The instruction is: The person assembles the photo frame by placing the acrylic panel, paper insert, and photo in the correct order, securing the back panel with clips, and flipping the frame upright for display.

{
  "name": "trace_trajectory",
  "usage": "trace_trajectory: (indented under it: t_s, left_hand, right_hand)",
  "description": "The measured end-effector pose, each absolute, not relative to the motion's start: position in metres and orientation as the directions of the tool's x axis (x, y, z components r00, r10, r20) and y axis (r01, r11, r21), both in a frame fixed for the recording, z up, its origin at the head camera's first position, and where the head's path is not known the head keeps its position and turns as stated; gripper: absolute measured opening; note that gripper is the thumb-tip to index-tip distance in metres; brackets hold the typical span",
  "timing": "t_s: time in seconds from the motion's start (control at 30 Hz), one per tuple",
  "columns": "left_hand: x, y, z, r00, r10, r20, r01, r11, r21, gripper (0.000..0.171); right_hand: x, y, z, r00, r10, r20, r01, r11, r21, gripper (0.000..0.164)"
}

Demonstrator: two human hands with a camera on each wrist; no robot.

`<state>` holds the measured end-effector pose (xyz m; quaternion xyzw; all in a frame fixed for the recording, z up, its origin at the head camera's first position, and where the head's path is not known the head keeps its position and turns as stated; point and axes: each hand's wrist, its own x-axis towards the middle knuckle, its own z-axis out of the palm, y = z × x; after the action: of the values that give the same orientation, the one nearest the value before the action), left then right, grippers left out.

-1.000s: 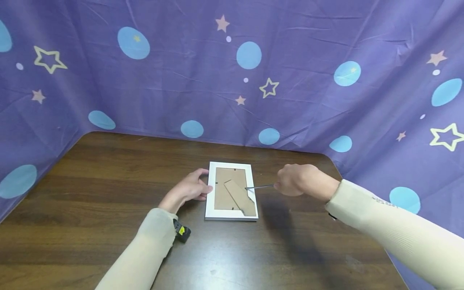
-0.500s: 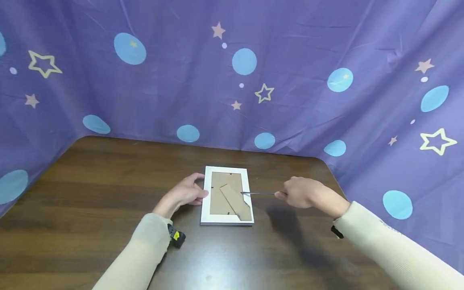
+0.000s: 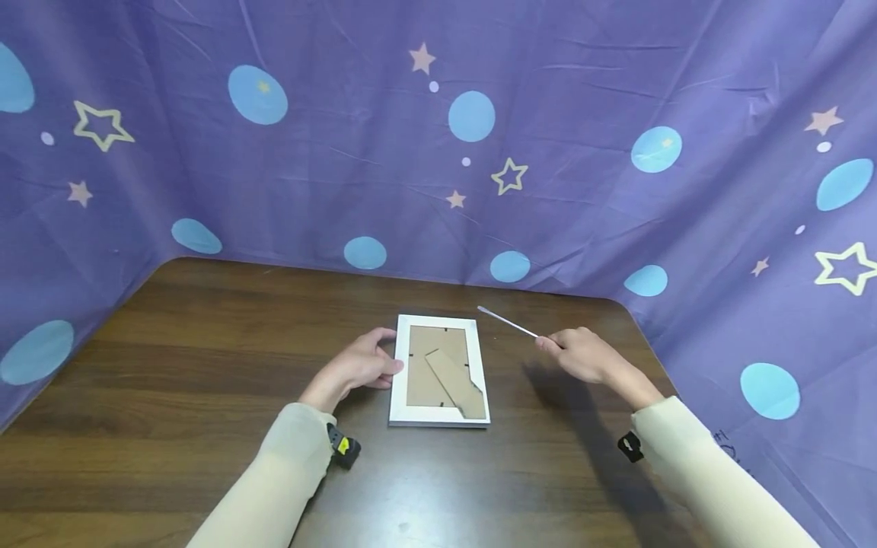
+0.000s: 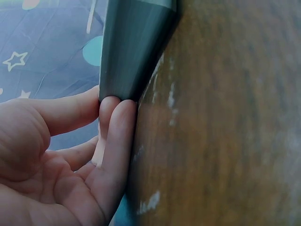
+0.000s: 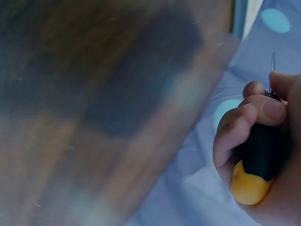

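Observation:
A white picture frame (image 3: 438, 415) lies back side up on the table. Its brown backing board (image 3: 428, 380) has a slanted easel stand (image 3: 455, 380) on it, and several small dark tabs sit round the board's edge. At the frame's left side, my left hand (image 3: 359, 361) grips the edge, thumb over the top and fingertips against the side wall (image 4: 129, 52). My right hand (image 3: 582, 354) holds a screwdriver (image 3: 507, 321) above the table, right of the frame. Its thin shaft points up and left, apart from the frame. Fingers wrap its black and yellow handle (image 5: 254, 181).
The brown wooden table (image 3: 240, 380) extends around the frame on all sides. A purple curtain (image 3: 384, 167) with stars and blue ovals hangs behind it and along both sides. Black wrist straps (image 3: 345, 447) show at both sleeves.
The screwdriver's tip has left the right inner edge of the frame and swung up and away to the right. My left hand keeps its grip on the left edge.

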<state>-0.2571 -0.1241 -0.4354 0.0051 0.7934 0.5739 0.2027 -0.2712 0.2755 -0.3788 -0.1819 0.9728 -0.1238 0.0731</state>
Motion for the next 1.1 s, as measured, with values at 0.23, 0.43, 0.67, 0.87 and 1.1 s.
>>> trace_trajectory:
  t_s: [0.23,0.43,0.67,0.87,1.1]
  left_hand:
    - [-0.257,-0.123,-0.435,-0.919,0.233,-0.317,-0.226,0.346,0.910,0.072]
    - [-0.255,-0.123,-0.434,-0.919,0.231,-0.319,-0.230,0.345,0.910,0.072]
    - [-0.256,-0.122,-0.434,-0.918,0.231,-0.321,-0.231,0.345,0.910,0.072]
    - [-0.255,-0.122,-0.433,-0.919,0.233,-0.318,-0.228,0.343,0.911,0.072]
    - [-0.255,-0.123,-0.433,-0.917,0.237,-0.321,-0.228,0.347,0.910,0.071]
  right_hand:
    - [-0.289,0.286,-0.407,-0.953,-0.301,-0.043,-0.273,0.909,-0.315,0.024]
    - [-0.300,0.291,-0.423,-0.940,-0.341,-0.029,-0.305,0.874,-0.379,0.005]
    - [-0.306,0.296,-0.435,-0.922,-0.379,0.081,-0.383,0.864,-0.326,0.008]
    - [-0.311,0.300,-0.439,-0.901,-0.411,0.137,-0.434,0.859,-0.272,0.020]
    - [-0.316,0.299,-0.438,-0.928,-0.352,0.124,-0.371,0.908,-0.194,0.023]
